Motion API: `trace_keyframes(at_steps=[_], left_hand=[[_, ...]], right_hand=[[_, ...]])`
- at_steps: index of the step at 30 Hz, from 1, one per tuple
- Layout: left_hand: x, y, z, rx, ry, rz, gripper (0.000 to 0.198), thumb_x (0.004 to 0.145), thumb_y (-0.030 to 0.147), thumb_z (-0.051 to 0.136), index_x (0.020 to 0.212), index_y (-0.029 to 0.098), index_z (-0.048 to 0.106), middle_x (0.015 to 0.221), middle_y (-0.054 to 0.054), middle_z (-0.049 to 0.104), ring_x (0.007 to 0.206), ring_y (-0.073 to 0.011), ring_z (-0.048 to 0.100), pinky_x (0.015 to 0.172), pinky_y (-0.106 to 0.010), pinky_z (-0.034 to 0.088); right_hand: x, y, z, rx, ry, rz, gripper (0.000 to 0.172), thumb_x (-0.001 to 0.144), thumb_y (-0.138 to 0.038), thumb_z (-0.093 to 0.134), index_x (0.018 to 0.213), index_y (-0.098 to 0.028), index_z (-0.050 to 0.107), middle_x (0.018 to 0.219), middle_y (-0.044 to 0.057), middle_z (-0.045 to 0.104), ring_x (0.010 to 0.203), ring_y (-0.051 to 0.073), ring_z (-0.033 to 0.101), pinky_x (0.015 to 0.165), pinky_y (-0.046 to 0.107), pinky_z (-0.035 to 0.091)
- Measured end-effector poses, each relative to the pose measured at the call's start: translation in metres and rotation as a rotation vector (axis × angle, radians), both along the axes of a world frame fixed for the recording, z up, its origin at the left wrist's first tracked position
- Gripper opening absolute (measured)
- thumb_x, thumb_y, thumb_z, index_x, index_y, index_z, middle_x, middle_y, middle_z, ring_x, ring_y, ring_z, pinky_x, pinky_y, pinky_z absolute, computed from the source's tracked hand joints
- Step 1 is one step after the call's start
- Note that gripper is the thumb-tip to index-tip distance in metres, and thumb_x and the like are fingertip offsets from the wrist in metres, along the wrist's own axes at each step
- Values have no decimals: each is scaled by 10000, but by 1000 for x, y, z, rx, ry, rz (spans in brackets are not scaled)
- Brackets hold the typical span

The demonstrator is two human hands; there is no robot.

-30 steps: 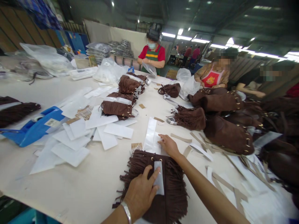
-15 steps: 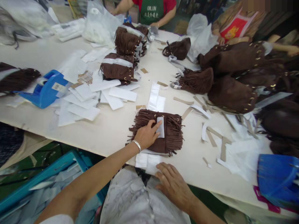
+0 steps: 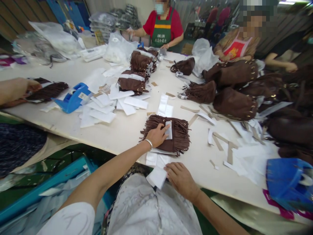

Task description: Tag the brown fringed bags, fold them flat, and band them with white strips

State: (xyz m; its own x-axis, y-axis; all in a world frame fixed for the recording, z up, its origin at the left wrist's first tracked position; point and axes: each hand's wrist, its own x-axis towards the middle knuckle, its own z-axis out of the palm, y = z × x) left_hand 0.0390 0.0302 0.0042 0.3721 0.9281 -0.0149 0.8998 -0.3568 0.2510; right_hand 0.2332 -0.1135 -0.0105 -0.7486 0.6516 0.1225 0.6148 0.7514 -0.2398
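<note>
A brown fringed bag lies on the table in front of me, on top of a white strip that sticks out above and below it. My left hand rests on the bag with fingers stretched out, its fingertips pressing a small pale wrapped piece against the front. At the table's front edge, my right hand has its fingers closed at the side of the white strip's near end, which bends up over the edge. The thumb of that hand is hidden.
A blue tape dispenser stands among white sheets on the left; another blue dispenser is at right. Brown bags are piled at right. A teal crate stands below. Co-workers work around the table.
The view has tilted up. My right hand has raised the near end of the white strip. My left hand stays on the bag. A co-worker's hand now shows at far left on another bag.
</note>
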Motion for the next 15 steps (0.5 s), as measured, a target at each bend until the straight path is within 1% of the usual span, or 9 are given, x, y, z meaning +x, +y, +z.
trace_keyframes(at_steps=[2, 4, 6, 8, 11, 15], left_hand=[[0, 0, -1, 6, 4, -5, 572, 976, 456, 345, 1499, 319, 159, 1397, -89, 328, 1014, -204, 600, 820, -303, 479], [-1, 0, -3, 16, 4, -11, 565, 977, 458, 338, 1497, 321, 164, 1396, -84, 331, 1017, -208, 599, 810, -302, 480], [-1, 1, -5, 24, 2, -16, 559, 976, 465, 332, 1493, 327, 171, 1397, -78, 334, 1013, -210, 601, 799, -304, 484], [-1, 2, -7, 28, 1, -15, 558, 972, 474, 332, 1490, 331, 181, 1396, -74, 339, 1000, -209, 607, 790, -307, 488], [-1, 3, -10, 31, -1, -11, 559, 966, 483, 340, 1486, 341, 192, 1398, -67, 344, 1012, -210, 607, 782, -301, 489], [-1, 4, -12, 34, -5, -10, 564, 967, 486, 334, 1489, 349, 174, 1402, -64, 343, 1057, -215, 593, 782, -297, 488]], right_hand=[[1, -3, -7, 77, -70, 78, 324, 923, -136, 474, 1234, -145, 566, 1202, 139, 611, 1090, 268, 534, 932, 442, 419], [2, -5, -14, 133, -121, 127, 372, 905, -90, 477, 1268, -132, 545, 1257, 140, 587, 1120, 274, 521, 961, 443, 402], [3, -8, -18, 156, -143, 145, 384, 901, -93, 491, 1281, -121, 534, 1285, 134, 572, 1115, 266, 520, 974, 431, 395], [4, -10, -19, 163, -146, 161, 377, 904, -112, 504, 1280, -116, 531, 1278, 128, 577, 1082, 251, 531, 958, 411, 404], [3, -11, -15, 157, -154, 161, 326, 920, -141, 502, 1242, -136, 552, 1235, 116, 597, 1020, 231, 546, 911, 394, 418], [-1, -12, -9, 130, -146, 154, 181, 940, -224, 502, 1067, -161, 616, 1132, 106, 627, 910, 217, 555, 844, 394, 429]])
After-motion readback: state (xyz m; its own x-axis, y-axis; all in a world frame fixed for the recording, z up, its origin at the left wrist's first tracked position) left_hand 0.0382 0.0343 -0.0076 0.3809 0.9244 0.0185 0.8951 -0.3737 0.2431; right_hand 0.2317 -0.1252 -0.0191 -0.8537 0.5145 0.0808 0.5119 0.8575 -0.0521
